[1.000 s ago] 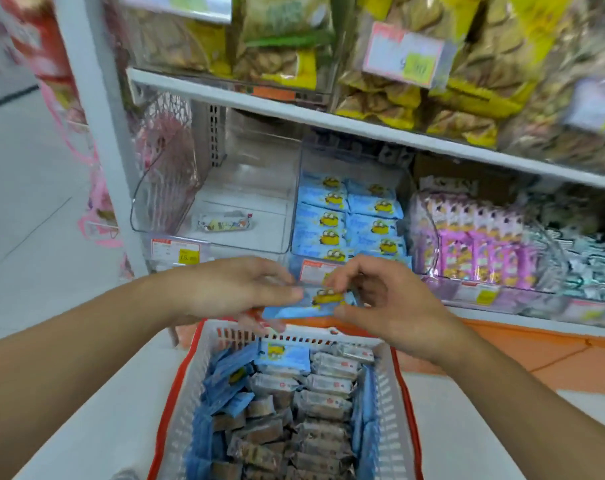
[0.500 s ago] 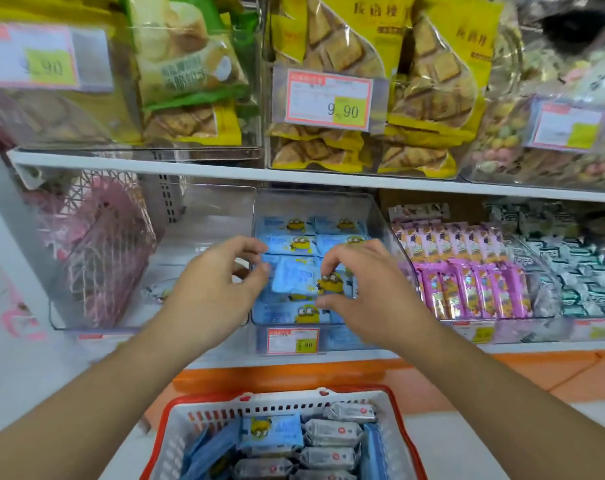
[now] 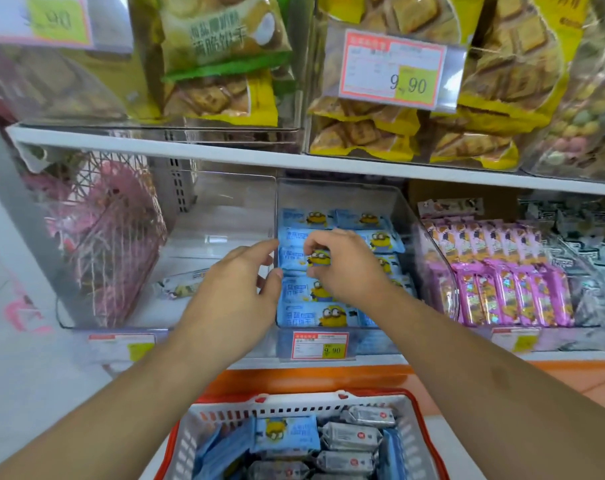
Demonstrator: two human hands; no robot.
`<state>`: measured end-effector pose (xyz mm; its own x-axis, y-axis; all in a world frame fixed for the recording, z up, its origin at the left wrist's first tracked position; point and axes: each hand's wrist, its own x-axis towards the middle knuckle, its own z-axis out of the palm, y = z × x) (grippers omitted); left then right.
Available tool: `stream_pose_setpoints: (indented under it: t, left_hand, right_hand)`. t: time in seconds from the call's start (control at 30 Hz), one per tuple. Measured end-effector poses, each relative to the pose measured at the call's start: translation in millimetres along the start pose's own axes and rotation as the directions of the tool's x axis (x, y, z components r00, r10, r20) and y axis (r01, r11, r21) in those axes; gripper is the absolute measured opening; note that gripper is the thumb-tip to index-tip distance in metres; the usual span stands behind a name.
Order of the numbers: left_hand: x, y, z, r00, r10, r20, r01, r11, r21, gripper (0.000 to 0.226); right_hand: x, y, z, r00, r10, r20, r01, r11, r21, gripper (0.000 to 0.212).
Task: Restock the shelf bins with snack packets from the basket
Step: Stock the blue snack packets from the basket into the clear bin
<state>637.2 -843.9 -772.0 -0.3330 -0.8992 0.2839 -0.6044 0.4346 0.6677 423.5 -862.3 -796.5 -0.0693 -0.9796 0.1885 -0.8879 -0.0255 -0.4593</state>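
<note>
pinching a blue packet (image 3: 316, 259) in the clear bin (image 3: 403, 216), right hand (image 3: 346, 268); left hand (image 3: 240, 289) loose-fingered, its grip empty.

The clear shelf bin (image 3: 403, 216) in the middle was packed with flat-lying blue minion packets (image 3: 328, 315) in two columns. My white, red-rimmed basket (image 3: 420, 434) sat below, holding more blue packets (image 3: 287, 433) mixed with silver-wrapped packets (image 3: 351, 436), all jumbled.
</note>
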Motion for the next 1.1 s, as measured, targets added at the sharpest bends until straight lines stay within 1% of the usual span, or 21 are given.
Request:
stream_pose_setpoints:
  t: [0.07, 0.13, 0.27, 0.4, 0.47, 0.53, 0.6, 0.67, 0.7, 0.73, 0.8, 0.87, 0.93, 0.97, 1.03, 1.07, 1.1]
  left_hand:
    - [0.2, -0.2, 0.5, 1.0, 0.0, -0.001, 0.0, 1.0, 0.0, 0.042]
    - [0.0, 0.0, 0.5, 1.0, -0.014, 0.007, 0.014, 1.0, 0.005, 0.043]
    - [-1.3, 2.3, -1.3, 0.999, -0.029, 0.029, 0.029, 1.0, 0.001, 0.046]
    - [-11.0, 5.5, -8.1, 0.995, -0.007, 0.101, 0.006, 1.0, 0.003, 0.05]
    - [-22.0, 7.2, -14.8, 0.994, -0.004, 0.113, 0.005, 1.0, -0.001, 0.051]
    - [-35.5, 8.3, -24.1, 0.995, -0.02, 0.095, 0.022, 1.0, -0.017, 0.046]
    - [-52.4, 10.1, -34.4, 0.996, -0.011, 0.094, 0.012, 1.0, -0.01, 0.036]
    - [-71.8, 10.2, -43.7, 0.989, -0.029, 0.148, 0.024, 0.999, 0.034, 0.023]
    - [-81.5, 6.5, -45.1, 0.977, -0.054, 0.206, 0.04, 0.997, 0.073, 0.02]
    - [-91.8, -1.9, -43.2, 0.961, -0.083, 0.265, 0.052, 0.991, 0.123, 0.021]
    - [-114.6, -24.1, -34.5, 0.9, -0.148, 0.409, 0.034, 0.961, 0.273, 0.035]
    - [-140.4, -52.3, -20.0, 0.808, -0.253, 0.532, -0.002, 0.902, 0.432, 0.05]
    - [-165.2, -80.7, -8.1, 0.673, -0.428, 0.603, 0.034, 0.833, 0.553, 0.057]
    - [-175.0, -94.3, -4.5, 0.611, -0.509, 0.606, 0.094, 0.807, 0.583, 0.063]
    - [-188.8, -112.3, -1.1, 0.528, -0.586, 0.615, 0.181, 0.785, 0.592, 0.074]
    - [-191.7, -119.8, 1.4, 0.521, -0.584, 0.622, 0.196, 0.791, 0.579, 0.075]
    - [-191.8, -123.1, 3.4, 0.53, -0.58, 0.619, 0.207, 0.796, 0.568, 0.072]
  right_hand:
    - [-2.8, -0.7, 1.7, 1.0, -0.004, -0.026, 0.004, 1.0, 0.001, 0.025]
    - [-6.0, -1.5, 1.6, 0.999, -0.029, -0.019, 0.029, 1.0, -0.012, 0.023]
    - [-14.3, -2.3, -6.0, 0.997, -0.049, 0.051, 0.051, 0.998, -0.039, 0.031]
    - [-31.7, -7.9, -23.0, 0.996, -0.039, 0.075, 0.038, 0.999, 0.016, 0.035]
    - [-48.2, -12.2, -32.9, 0.998, -0.024, 0.063, 0.021, 0.998, 0.053, 0.036]
    - [-70.8, -19.3, -42.4, 0.999, -0.039, 0.03, 0.037, 0.997, 0.063, 0.035]
    - [-99.6, -28.2, -46.1, 0.998, -0.061, -0.011, 0.061, 0.995, 0.073, 0.031]
    - [-131.8, -38.7, -41.7, 0.995, -0.092, -0.034, 0.095, 0.989, 0.11, 0.025]
    - [-147.2, -44.1, -36.0, 0.993, -0.114, -0.016, 0.115, 0.984, 0.133, 0.023]
    - [-160.8, -47.5, -26.7, 0.991, -0.131, 0.034, 0.124, 0.979, 0.162, 0.021]
    - [-183.4, -54.3, -1.3, 0.966, -0.12, 0.23, 0.082, 0.982, 0.169, 0.017]
    - [-201.7, -60.1, 30.9, 0.886, -0.06, 0.46, 0.017, 0.995, 0.097, 0.017]
    - [-220.0, -61.2, 71.7, 0.766, -0.009, 0.643, -0.016, 0.999, 0.033, 0.021]
    - [-228.7, -63.1, 90.4, 0.704, 0.01, 0.71, -0.017, 1.0, 0.004, 0.024]
    - [-245.5, -66.6, 129.7, 0.628, 0.017, 0.778, -0.019, 1.0, -0.006, 0.033]
    - [-251.9, -67.8, 148.6, 0.612, 0.013, 0.791, -0.036, 0.999, 0.012, 0.04]
    - [-257.0, -71.8, 164.6, 0.6, 0.019, 0.799, -0.057, 0.998, 0.02, 0.049]
